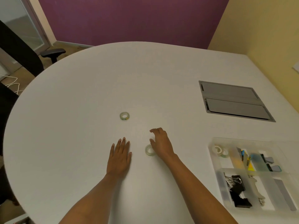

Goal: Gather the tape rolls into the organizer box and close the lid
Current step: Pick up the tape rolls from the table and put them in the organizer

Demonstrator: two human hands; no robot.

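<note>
Two clear tape rolls lie loose on the white table (72,126): one (124,116) in the middle, one (149,150) nearer me. My right hand (160,142) hovers open just right of the near roll, thumb close to it, holding nothing. My left hand (120,155) rests flat on the table, fingers spread, left of that roll. The translucent organizer box (213,143) sits at the right, lid open. Two more tape rolls (220,151) lie in its far left compartment.
The organizer also holds black binder clips (237,191), coloured clips and other small stationery. A grey cable hatch (234,101) is set into the table at the back right. A black office chair (21,50) stands at the far left.
</note>
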